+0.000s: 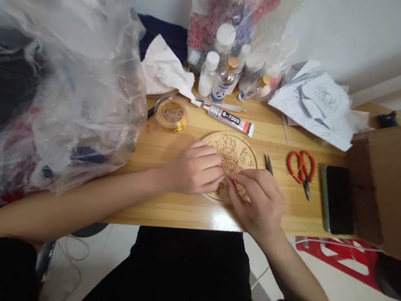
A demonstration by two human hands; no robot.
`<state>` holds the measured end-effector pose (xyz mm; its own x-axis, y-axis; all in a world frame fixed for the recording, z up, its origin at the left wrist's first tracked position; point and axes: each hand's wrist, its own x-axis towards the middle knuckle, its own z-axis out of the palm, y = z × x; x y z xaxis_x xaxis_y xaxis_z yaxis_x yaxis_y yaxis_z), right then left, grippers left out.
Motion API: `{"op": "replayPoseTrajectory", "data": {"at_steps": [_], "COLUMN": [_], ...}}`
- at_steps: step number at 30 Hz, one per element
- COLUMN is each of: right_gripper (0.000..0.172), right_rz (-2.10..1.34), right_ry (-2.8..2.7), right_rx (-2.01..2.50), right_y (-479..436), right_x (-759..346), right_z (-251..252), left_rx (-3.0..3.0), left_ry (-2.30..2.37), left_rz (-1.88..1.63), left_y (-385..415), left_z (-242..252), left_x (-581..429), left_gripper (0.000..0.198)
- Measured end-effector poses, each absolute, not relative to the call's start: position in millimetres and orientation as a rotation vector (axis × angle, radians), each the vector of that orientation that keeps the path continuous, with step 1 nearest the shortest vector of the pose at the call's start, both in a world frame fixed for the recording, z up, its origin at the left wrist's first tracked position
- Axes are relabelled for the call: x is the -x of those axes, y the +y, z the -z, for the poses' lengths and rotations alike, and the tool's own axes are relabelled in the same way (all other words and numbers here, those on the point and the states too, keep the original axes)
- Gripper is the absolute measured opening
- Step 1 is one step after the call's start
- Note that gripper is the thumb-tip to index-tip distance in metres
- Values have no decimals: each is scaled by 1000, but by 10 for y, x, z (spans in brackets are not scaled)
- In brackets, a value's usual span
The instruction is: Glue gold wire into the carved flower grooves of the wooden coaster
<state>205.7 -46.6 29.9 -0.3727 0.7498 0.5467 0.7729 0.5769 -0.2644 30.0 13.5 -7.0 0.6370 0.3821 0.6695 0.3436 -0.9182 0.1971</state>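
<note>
Wooden disc (237, 156), patterned with gold-lined flowers, lies on the table (159, 208) in front of you. Just beyond the disc you can read "B-7000" on a silver tube (230, 119); farther beyond it, a brown-capped bottle (222, 84) carries a blue-and-white label too small to make out. Left of the disc and slightly beyond it sits your spool of gold wire (172, 113), with a large clear plastic bag (96, 88) farther left. Right of the disc come a dark pointed tool (269, 166), red-handled pliers (304, 178), a phone (337, 200) and a cardboard box (392, 183).

Your own hands hide part of the disc: your left hand (198, 168) covers its left side, fingers curled, and your right hand (261, 199) its near right. Their fingertips come together over the disc, your right thumb and finger pinched; you cannot tell whether either hand grasps anything.
</note>
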Motion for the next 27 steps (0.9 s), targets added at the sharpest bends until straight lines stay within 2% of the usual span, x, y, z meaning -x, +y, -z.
{"op": "replayPoseTrajectory", "data": {"at_steps": [27], "right_gripper": [19], "right_rz": [65], "right_ry": [-2041], "right_rx": [1322], "right_y": [-621], "right_x": [-1976], "right_z": [-199], "left_rx": [-2785], "left_ry": [579], "left_rz": [-1135], "left_y": [131], "left_z": [95], "left_x": [-297], "left_gripper": [17]}}
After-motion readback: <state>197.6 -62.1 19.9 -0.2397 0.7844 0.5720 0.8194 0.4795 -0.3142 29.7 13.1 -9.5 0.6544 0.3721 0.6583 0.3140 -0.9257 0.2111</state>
